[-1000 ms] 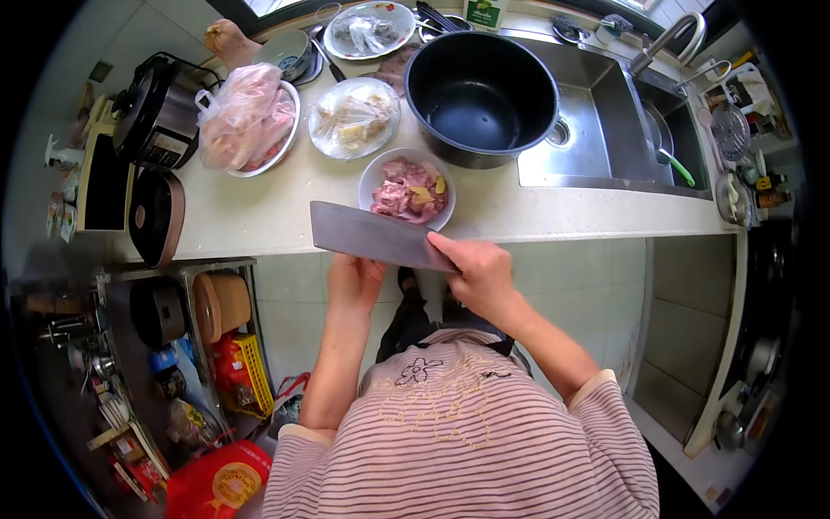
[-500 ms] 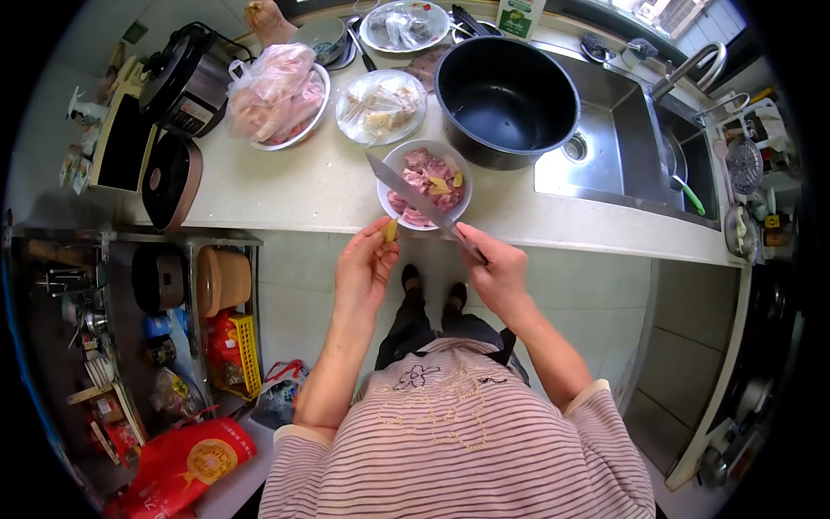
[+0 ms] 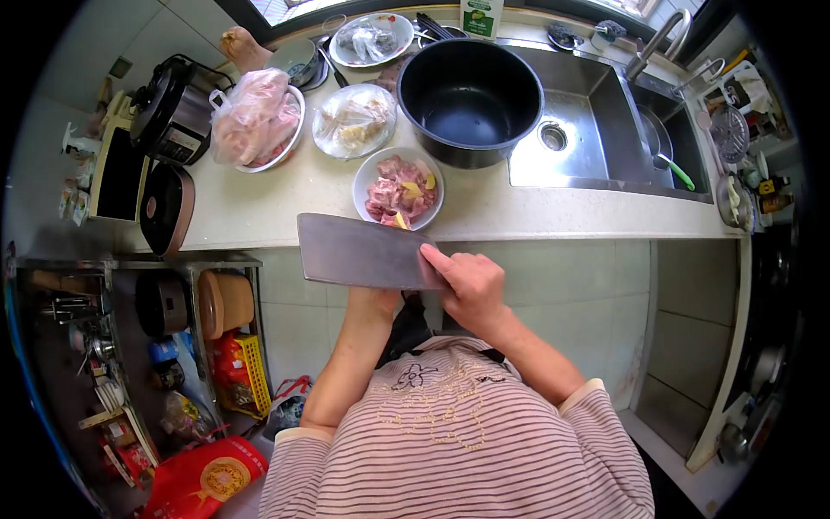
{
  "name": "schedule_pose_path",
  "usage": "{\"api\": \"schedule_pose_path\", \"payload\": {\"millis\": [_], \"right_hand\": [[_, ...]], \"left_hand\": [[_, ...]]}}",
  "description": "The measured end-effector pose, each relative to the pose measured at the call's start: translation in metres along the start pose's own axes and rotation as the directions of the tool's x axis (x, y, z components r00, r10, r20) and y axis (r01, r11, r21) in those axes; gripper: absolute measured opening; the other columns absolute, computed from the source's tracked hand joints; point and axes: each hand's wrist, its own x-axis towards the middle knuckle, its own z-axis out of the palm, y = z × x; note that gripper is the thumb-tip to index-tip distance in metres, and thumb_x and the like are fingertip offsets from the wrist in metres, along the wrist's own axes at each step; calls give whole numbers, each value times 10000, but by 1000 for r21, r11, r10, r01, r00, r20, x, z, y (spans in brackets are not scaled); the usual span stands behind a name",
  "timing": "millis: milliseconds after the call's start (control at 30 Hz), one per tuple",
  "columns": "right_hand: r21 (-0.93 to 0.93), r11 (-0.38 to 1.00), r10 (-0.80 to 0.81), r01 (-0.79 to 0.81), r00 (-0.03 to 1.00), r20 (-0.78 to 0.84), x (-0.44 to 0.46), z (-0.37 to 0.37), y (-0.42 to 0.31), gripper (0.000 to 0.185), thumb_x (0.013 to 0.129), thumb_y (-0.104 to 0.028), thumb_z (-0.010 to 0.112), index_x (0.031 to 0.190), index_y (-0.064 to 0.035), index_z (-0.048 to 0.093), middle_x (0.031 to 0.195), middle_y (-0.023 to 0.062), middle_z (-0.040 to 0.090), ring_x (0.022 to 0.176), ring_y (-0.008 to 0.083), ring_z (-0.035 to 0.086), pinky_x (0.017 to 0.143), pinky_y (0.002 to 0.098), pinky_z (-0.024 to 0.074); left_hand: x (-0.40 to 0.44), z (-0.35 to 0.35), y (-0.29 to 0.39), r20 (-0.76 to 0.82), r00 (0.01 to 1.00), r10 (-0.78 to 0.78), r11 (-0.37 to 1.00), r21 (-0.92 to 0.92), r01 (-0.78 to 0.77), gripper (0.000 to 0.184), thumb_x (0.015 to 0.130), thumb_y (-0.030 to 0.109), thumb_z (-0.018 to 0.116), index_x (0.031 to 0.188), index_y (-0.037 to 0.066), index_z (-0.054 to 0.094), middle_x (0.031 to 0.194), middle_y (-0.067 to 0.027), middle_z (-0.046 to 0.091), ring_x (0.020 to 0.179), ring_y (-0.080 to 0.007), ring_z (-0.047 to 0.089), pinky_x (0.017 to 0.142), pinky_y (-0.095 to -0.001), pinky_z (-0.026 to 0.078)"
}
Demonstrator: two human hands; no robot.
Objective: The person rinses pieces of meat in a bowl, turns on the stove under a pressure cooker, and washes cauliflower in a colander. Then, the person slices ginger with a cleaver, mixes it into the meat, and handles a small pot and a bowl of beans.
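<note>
Frame centre: the right hand (image 3: 474,287) grasps a cleaver (image 3: 367,252); its blade hides most of the left hand (image 3: 373,299), whose grip cannot be told. Above lies a bowl (image 3: 362,192) of meat (image 3: 393,192), beside a black pot (image 3: 471,99).

We saw bright daylight from the windows (image 3: 635,7) at the top, glare on the steel sink (image 3: 566,164), dim shelves (image 3: 194,264) at lower left, and fisheye distortion bending toward black corners.
</note>
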Motion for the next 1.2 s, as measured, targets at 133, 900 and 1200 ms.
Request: {"api": "schedule_pose_path", "payload": {"millis": [133, 900, 1200], "right_hand": [[3, 1000, -23, 23, 1000, 14, 4, -1, -1, 510, 607, 23, 591, 1103, -93, 626, 578, 34, 500, 500, 195, 500, 478, 312, 369], [-123, 989, -69, 79, 994, 88, 8, 12, 32, 522, 585, -9, 621, 1098, -101, 622, 616, 46, 545, 531, 217, 557, 485, 327, 420], [-145, 988, -32, 60, 982, 187, 16, 14, 29, 472, 593, -35, 618, 1057, -118, 632, 633, 52, 571, 552, 228, 575, 492, 337, 438]], "left_hand": [[-2, 14, 13, 59, 995, -75, 967, -239, 87, 418, 909, 293, 521, 1229, 25, 491, 1092, -95, 595, 969, -189, 592, 844, -331, 490], [12, 15, 28, -173, 975, -137, 983, -144, 113, 289, 890, 272, 560, 1120, 97, 536, 1049, -45, 593, 961, -164, 580, 831, -318, 487], [-2, 22, 34, -128, 988, -89, 987, 121, 105, 255, 904, 202, 540, 1127, 81, 511, 1049, -44, 585, 956, -156, 581, 823, -307, 490]]}}
